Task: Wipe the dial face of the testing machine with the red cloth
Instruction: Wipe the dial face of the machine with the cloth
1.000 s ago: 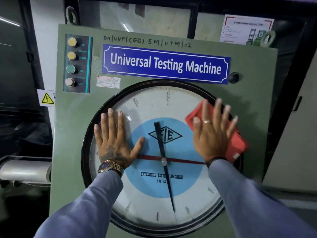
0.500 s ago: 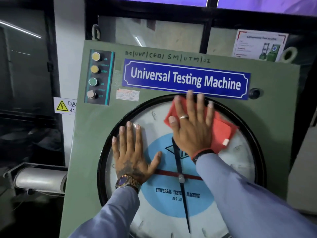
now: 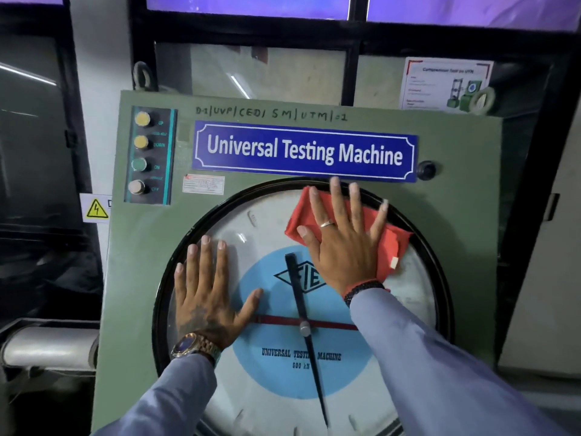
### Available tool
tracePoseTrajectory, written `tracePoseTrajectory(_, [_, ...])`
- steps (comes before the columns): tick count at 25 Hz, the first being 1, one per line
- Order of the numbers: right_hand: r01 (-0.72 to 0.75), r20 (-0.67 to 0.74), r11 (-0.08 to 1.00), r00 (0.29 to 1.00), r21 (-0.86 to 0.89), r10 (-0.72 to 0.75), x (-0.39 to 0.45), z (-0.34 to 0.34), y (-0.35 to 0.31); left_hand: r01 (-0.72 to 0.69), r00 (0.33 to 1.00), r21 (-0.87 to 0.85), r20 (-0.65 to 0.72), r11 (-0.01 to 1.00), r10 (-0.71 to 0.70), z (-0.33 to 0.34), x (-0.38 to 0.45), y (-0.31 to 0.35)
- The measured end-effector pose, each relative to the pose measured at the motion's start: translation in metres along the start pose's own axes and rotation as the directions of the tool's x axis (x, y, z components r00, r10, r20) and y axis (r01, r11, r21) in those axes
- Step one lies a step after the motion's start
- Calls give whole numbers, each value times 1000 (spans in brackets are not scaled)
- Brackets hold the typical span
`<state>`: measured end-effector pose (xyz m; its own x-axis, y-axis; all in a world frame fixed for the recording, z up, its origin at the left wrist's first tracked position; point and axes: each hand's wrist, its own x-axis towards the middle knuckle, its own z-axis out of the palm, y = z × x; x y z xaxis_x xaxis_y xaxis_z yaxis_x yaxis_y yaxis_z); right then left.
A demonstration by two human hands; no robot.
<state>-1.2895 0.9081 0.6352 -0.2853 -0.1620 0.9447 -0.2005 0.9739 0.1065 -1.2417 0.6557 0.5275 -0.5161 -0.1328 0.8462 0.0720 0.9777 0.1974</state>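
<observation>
Right hand point(image 3: 344, 247) is spread flat, fingers fanned wide, palm pressing the red cloth point(image 3: 394, 243) against the glass at the upper right of the dial face point(image 3: 267, 221). It isn't gripping the cloth, just pinning it under the palm; the middle fingertip pokes up over the black rim point(image 3: 163, 284) at the top. There's a ring on one finger and a dark beaded bracelet point(image 3: 361, 292) at the wrist. The cloth sticks out on both sides of the hand, with a little white tag near its lower right corner.

Left hand point(image 3: 206, 287) is also open and flat, holding nothing, planted bare on the left half of the glass with the thumb pointing toward the centre. Gold watch with a blue face point(image 3: 195, 346) on that wrist, light blue sleeves on both arms.

On the dial itself: a light blue disc with an "FIE" diamond logo, partly covered by the right hand, and below the hub "UNIVERSAL TESTING MACHINE" with "600 kN" under it. A black pointer point(image 3: 306, 341) runs nearly vertical, and a red pointer point(image 3: 283, 320) lies horizontal.

Around that, the green cabinet point(image 3: 141, 247) has a blue nameplate point(image 3: 303, 151) reading "Universal Testing Machine", handwritten "D1|UVP|CED| SM|UTM|01" above it, and a button strip point(image 3: 151, 155) labelled UP, DOWN, ON, OFF. The small sticker below the plate is too blurry to read. A yellow electrical hazard sign point(image 3: 96, 209) sits off to the left.
</observation>
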Motion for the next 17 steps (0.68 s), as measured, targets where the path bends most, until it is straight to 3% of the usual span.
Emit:
tracePoseTrajectory(4, [-289,-17,957,957,-25,289,-53,1,45,5,1000,8,16,1000,-5,-3,2,6])
tracePoseTrajectory(11, [-341,-45,940,939,4,341,-51,9,31,0,1000,27,-1,1000,0,6,1,-2])
tracePoseTrajectory(13, [-271,-55,962,961,23,272,-31,11,13,-7,1000,31,-20,999,8,8,2,-3])
tracePoseTrajectory(17, [129,-25,991,991,41,-128,18,16,-60,-29,995,24,-94,999,31,15,-1,-5])
